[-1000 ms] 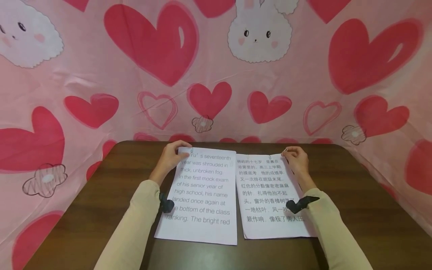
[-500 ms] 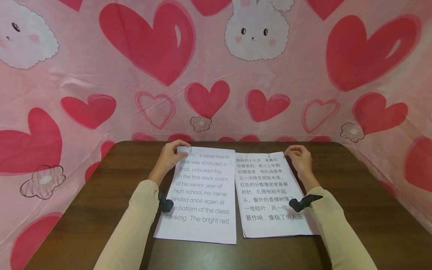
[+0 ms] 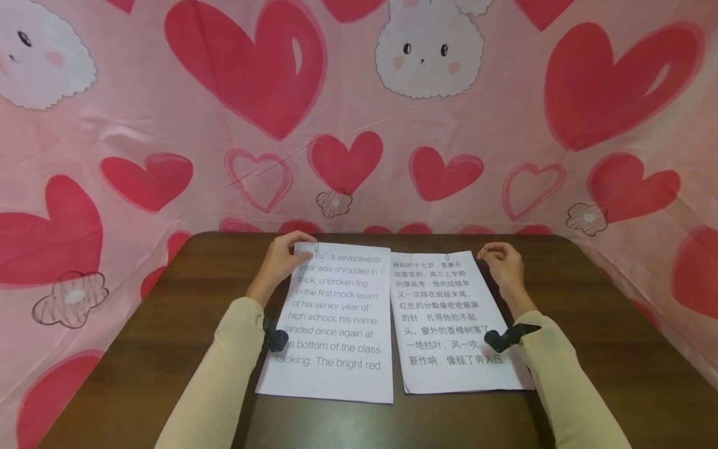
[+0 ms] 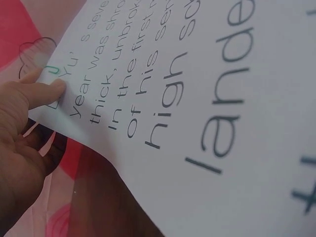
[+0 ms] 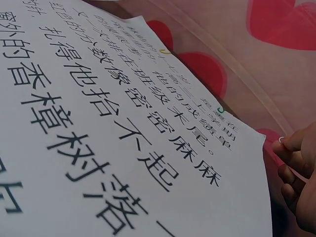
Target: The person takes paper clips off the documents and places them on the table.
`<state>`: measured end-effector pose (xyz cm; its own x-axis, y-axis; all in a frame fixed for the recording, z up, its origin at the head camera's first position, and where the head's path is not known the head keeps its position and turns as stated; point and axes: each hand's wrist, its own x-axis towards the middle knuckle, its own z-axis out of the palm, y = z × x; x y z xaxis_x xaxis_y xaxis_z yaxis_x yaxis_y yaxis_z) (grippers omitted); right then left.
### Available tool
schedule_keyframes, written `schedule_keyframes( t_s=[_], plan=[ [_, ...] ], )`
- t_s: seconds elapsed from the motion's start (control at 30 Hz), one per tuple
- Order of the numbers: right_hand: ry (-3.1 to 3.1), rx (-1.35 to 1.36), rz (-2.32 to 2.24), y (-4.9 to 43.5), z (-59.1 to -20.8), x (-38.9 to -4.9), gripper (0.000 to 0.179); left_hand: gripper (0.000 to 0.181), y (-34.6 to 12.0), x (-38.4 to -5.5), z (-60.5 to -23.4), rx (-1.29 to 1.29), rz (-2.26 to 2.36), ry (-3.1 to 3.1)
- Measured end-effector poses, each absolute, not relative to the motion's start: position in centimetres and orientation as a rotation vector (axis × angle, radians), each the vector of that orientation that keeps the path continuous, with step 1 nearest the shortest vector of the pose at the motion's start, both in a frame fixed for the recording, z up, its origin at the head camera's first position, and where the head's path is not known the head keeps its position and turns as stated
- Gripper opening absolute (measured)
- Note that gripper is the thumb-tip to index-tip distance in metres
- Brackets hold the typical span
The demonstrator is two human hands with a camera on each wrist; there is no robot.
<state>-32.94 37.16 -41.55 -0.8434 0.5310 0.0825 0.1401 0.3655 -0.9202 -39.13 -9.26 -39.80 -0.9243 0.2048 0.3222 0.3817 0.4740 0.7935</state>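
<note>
My left hand (image 3: 282,260) pinches the top left corner of a sheet printed in large English text (image 3: 336,312), thumb on the front and fingers behind. A green paper clip (image 4: 53,70) sits on that sheet's top edge beside the thumb. To the right lies a stack of paper printed in Chinese (image 3: 437,318). Its top edge carries a yellow paper clip (image 5: 165,51) and a green paper clip (image 5: 220,110). Just off the stack's top right corner, my right hand (image 3: 507,271) pinches a small white paper clip (image 5: 281,140) between thumb and forefinger, apart from the paper.
Both papers are on a dark brown wooden table (image 3: 140,349). Behind its far edge hangs a pink cloth (image 3: 348,112) with hearts and rabbits. Black wrist mounts (image 3: 276,337) overlap parts of the pages in the head view.
My right hand, with the white paper clip, has moved a little right, away from the Chinese stack's top corner. My left hand keeps its hold on the English sheet.
</note>
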Motion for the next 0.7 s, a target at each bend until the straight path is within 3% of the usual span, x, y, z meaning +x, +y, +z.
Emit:
schedule_keyframes(
  t_s=[0.7],
  plan=[
    [-2.378,-0.562,1.303,38.8,-41.5,-32.3,0.029,0.027,-9.4,-38.8,-39.3,-0.524,-1.441,-2.529]
  ],
)
